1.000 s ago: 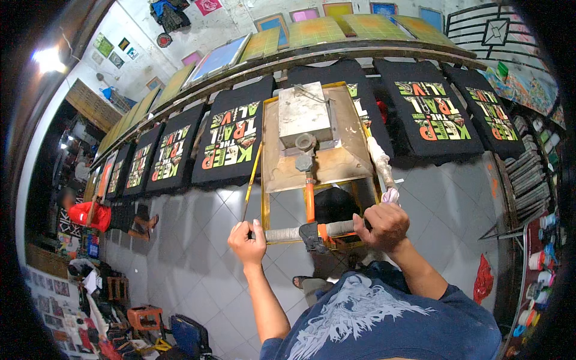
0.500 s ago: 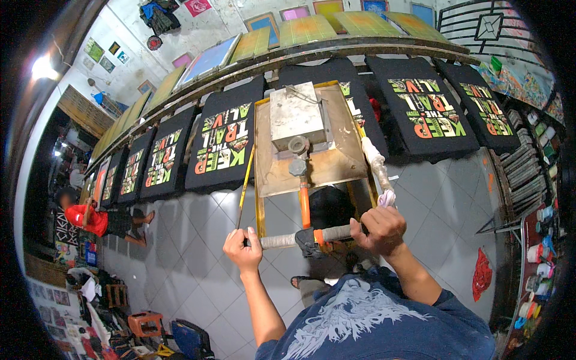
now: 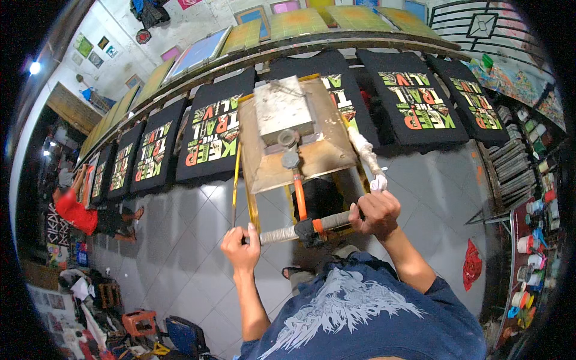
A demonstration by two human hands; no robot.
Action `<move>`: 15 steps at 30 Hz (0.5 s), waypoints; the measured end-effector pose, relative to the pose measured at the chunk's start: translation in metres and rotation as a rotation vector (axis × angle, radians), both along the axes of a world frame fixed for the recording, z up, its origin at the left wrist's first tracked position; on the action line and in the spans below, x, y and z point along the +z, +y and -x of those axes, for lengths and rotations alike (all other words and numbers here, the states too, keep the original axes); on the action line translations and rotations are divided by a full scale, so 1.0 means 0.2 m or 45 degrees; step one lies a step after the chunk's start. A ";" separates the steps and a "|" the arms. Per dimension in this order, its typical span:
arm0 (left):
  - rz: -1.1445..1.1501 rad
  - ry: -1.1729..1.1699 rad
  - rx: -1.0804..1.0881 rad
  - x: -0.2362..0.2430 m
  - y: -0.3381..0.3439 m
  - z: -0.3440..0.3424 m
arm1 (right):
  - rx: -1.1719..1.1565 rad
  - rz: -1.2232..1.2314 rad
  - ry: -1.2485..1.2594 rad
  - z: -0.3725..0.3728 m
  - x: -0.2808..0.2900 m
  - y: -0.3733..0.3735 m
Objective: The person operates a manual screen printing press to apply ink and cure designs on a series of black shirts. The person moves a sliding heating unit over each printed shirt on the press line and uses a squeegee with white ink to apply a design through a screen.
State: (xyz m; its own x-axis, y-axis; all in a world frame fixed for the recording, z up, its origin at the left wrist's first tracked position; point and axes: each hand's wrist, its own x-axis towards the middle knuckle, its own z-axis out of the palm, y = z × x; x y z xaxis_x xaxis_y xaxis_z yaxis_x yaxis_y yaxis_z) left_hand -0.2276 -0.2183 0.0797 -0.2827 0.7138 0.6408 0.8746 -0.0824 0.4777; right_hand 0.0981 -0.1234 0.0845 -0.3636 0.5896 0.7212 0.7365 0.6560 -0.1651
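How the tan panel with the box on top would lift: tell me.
The tan panel is likely stiff, showing no obvious sag. It is probably heavy, given its bulky box. It may tip forward, since the left hand and right hand grip a wrapped bar beyond its near edge.

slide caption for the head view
Left hand and right hand grip the wrapped bar of a boxy device near printed black shirts.

A lamp [image 3: 35, 68] glows upper left; a stained white wall [image 3: 210, 19] spans the top, a black metal grille [image 3: 482, 26] upper right. Grey tiled floor [image 3: 180, 246] lies mid-frame, an orange stool [image 3: 141, 323] lower left.
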 end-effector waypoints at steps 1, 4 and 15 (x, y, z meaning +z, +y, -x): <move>0.025 -0.020 0.022 0.03 -0.05 -0.01 | 0.041 0.003 -0.015 0.00 0.02 0.01; 0.128 -0.061 0.060 0.03 -0.17 -0.01 | 0.132 -0.016 -0.039 0.03 0.04 0.05; 0.225 -0.125 0.345 0.01 -0.25 -0.05 | 0.513 -0.143 0.026 0.26 -0.01 0.51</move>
